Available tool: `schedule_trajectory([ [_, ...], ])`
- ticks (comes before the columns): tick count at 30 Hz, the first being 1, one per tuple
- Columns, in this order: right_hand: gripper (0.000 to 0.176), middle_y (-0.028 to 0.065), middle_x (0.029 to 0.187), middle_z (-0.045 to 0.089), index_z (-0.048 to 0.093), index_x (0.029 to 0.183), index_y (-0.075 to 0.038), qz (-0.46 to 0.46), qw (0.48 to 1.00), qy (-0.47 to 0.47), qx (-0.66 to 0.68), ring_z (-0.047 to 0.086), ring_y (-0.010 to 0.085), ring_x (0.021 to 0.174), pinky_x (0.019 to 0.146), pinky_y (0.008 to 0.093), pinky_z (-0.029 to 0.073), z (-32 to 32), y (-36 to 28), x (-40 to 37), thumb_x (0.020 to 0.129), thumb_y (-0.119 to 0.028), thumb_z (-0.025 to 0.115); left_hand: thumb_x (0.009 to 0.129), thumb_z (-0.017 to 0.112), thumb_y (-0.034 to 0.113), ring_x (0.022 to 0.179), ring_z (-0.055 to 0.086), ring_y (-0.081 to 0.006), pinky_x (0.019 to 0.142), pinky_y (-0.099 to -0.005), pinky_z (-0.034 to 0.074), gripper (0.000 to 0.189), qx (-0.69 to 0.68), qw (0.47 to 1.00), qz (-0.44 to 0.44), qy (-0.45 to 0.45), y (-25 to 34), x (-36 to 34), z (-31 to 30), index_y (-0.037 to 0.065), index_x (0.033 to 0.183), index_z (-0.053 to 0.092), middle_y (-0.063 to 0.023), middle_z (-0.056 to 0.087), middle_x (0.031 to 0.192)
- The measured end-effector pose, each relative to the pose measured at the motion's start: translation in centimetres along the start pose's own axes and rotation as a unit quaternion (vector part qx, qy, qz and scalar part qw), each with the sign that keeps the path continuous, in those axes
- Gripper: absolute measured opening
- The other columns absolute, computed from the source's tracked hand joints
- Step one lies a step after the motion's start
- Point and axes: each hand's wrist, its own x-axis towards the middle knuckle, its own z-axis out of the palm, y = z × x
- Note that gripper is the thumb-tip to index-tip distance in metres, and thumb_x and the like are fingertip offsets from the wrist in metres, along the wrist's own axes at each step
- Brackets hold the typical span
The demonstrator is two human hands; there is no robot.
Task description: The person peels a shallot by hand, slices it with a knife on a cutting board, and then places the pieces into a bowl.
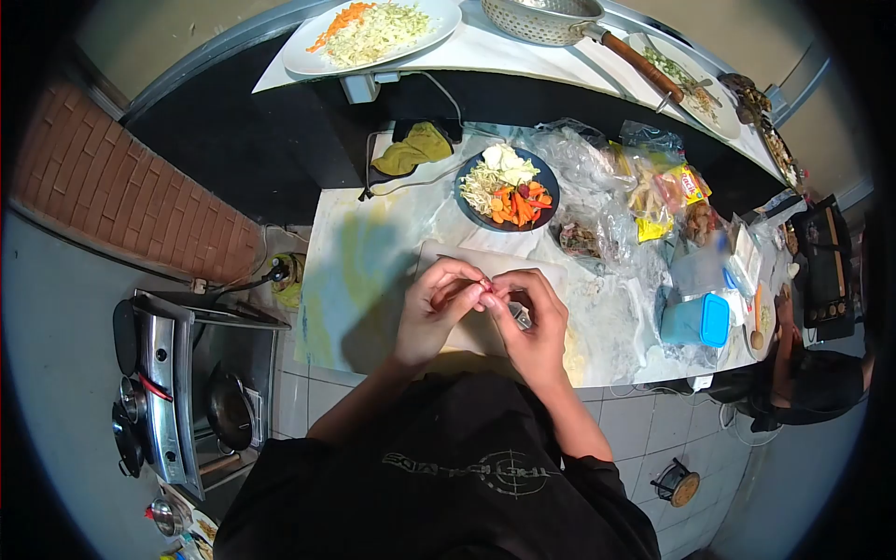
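My left hand (437,313) and my right hand (534,322) meet in front of my chest, above a pale cutting board (551,269). The fingertips of both pinch a small reddish piece (487,287), which looks like a shallot; the fingers cover most of it. Something shiny and metallic (519,318) shows just behind my right hand, too hidden to name. Beyond the board stands a dark plate (478,216) with orange carrot pieces (511,207), white cabbage-like leaves (507,165) and pale sprouts (481,189).
Plastic bags of food (597,177) and a blue-lidded container (695,320) crowd the table's right side. A green cloth (415,147) lies at the back left. The raised shelf holds a plate of shredded vegetables (308,58) and a strainer (541,26). Another person (817,385) is at the far right.
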Motion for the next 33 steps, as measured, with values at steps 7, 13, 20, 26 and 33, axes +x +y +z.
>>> schedule_trajectory([
  [7, 0.005, 0.0125, 0.087, 0.062, 0.058, 0.093, 0.001, 0.02, 1.0, -0.007, -0.003, 0.064, 0.023, 0.075, 0.071, 0.0316, 0.051, 0.6, -0.6, 0.3, 0.088, 0.002, 0.061, 0.093, 0.059, 0.0, 0.095, 0.062, -0.012, 0.085, -0.0245, 0.05, 0.018, 0.025, 0.999, 0.005, 0.041, -0.4, -0.4, 0.0, -0.004, 0.11, 0.061, -0.0063, 0.062, 0.102],
  [13, 0.001, 0.0111, 0.081, 0.058, 0.052, 0.092, 0.002, 0.041, 0.998, -0.032, -0.032, 0.057, 0.0214, 0.067, 0.067, 0.0324, 0.048, 0.6, 0.4, 0.1, 0.093, 0.002, 0.053, 0.092, 0.061, 0.001, 0.096, 0.062, -0.0111, 0.085, -0.0246, 0.049, 0.021, 0.056, 0.998, -0.032, 0.003, 0.2, -0.4, -0.1, -0.003, 0.112, 0.063, -0.0062, 0.063, 0.102],
  [20, 0.006, 0.001, 0.077, 0.057, 0.056, 0.092, -0.001, 0.18, 0.958, -0.022, 0.221, 0.052, 0.0069, 0.069, 0.065, 0.0228, 0.044, 0.1, 0.6, 0.2, 0.097, -0.004, 0.053, 0.095, 0.058, 0.006, 0.088, 0.061, -0.0108, 0.079, -0.0255, 0.048, 0.017, -0.061, 0.995, -0.074, -0.011, -0.9, -0.1, -1.1, 0.0, 0.111, 0.06, -0.0056, 0.063, 0.099],
  [26, 0.01, 0.002, 0.083, 0.062, 0.064, 0.091, -0.002, 0.123, 0.978, 0.154, 0.064, 0.053, 0.0068, 0.068, 0.06, 0.0221, 0.045, -7.2, 5.5, 1.2, 0.094, -0.011, 0.062, 0.095, 0.058, 0.005, 0.091, 0.061, -0.0123, 0.081, -0.0272, 0.049, 0.015, -0.049, 0.996, -0.073, -0.017, -1.9, -0.3, -2.1, 0.0, 0.109, 0.06, -0.0067, 0.064, 0.101],
  [33, 0.005, 0.0071, 0.069, 0.065, 0.067, 0.085, -0.001, 0.072, 0.925, 0.209, -0.308, 0.057, 0.0147, 0.055, 0.054, 0.028, 0.045, -16.7, 15.3, 4.4, 0.088, 0.0, 0.062, 0.096, 0.056, 0.006, 0.099, 0.062, -0.0147, 0.09, -0.0298, 0.049, 0.022, -0.034, 0.996, -0.085, 0.006, -2.1, -0.4, -2.6, -0.003, 0.115, 0.061, -0.0083, 0.064, 0.106],
])
